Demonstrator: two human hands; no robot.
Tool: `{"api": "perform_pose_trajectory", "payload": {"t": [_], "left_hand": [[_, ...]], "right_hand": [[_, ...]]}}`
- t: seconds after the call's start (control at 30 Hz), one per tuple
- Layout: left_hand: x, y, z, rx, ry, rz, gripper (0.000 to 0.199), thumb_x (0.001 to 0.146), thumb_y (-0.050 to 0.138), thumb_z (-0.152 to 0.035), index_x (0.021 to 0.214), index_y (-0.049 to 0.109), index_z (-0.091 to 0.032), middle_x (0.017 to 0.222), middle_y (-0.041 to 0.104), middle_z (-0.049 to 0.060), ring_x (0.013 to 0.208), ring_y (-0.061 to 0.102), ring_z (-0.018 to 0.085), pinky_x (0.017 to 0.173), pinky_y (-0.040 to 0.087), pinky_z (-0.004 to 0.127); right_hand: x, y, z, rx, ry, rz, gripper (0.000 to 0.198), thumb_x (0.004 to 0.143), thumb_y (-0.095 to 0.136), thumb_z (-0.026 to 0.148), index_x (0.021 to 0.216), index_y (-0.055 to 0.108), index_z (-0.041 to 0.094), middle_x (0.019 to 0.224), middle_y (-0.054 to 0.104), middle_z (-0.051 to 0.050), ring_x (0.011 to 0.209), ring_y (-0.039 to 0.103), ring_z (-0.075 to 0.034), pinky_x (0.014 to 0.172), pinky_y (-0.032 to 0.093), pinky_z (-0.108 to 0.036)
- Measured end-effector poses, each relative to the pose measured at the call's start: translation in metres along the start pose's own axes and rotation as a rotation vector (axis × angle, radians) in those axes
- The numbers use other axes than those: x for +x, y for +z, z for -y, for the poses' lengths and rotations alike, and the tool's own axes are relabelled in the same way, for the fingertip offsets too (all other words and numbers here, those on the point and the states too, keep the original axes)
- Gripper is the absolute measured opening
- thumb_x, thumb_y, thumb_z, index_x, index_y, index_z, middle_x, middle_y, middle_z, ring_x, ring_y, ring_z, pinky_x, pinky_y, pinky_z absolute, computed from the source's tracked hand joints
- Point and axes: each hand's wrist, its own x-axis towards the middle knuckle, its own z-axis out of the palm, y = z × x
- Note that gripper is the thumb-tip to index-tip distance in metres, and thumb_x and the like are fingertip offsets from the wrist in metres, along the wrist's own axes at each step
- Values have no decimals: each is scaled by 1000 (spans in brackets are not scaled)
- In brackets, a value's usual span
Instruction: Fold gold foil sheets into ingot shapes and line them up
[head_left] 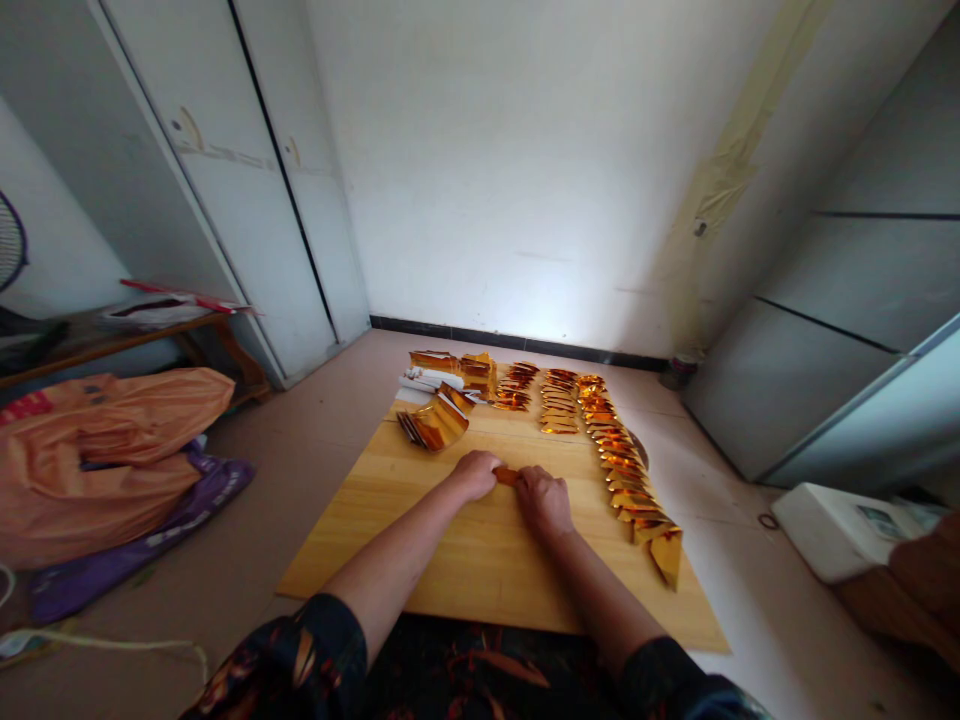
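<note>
Near the middle of the wooden board (pixel 450 560), my left hand (pixel 476 475) and my right hand (pixel 545 497) are closed on the two ends of a small folded strip of gold foil paper (pixel 507 476). Most of the strip is hidden by my fingers. Beyond my left hand lies a curved stack of gold foil sheets (pixel 435 422). To the right of my right hand runs a long row of folded gold foil pieces (pixel 626 470), overlapping one another.
Shorter rows of folded foil (pixel 559 402) and a white roll (pixel 431 380) lie at the board's far side. A grey cabinet (pixel 225 150) stands left, a grey refrigerator (pixel 810 330) right. An orange bag (pixel 112 460) is on the left; a white box (pixel 840 530) is on the right.
</note>
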Motion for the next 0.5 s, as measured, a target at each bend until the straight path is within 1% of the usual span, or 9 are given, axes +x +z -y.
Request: {"api": "perform_pose_trajectory", "payload": {"t": [0.13,0.23,0.37,0.5], "left_hand": [[-1,1,4,-15,-2,-67,33,74,51,-9,99,70,-20,99,72,3,92,63,18,78,45,25],[-3,4,8,-88,-16,-142,37,74,53,-8,106,67,-20,103,71,2,94,63,16,81,46,23],[-7,11,11,-157,-41,-227,36,77,51,-7,108,65,-21,108,70,2,98,62,15,87,46,24],[-10,16,10,-102,-47,-310,30,78,53,-7,103,65,-19,103,69,4,95,62,15,86,46,26]], "right_hand": [[4,5,3,-19,61,-8,21,96,41,28,97,61,21,95,68,-5,88,63,-16,72,32,-26],[7,8,3,-55,70,-11,20,97,41,28,97,59,20,94,68,-5,88,63,-16,72,31,-27],[8,10,2,-102,51,-20,21,98,38,29,95,57,20,93,68,-5,89,63,-15,71,30,-26],[8,12,2,-104,60,-23,20,98,38,29,95,56,19,93,67,-6,88,63,-16,70,30,-27]]}}
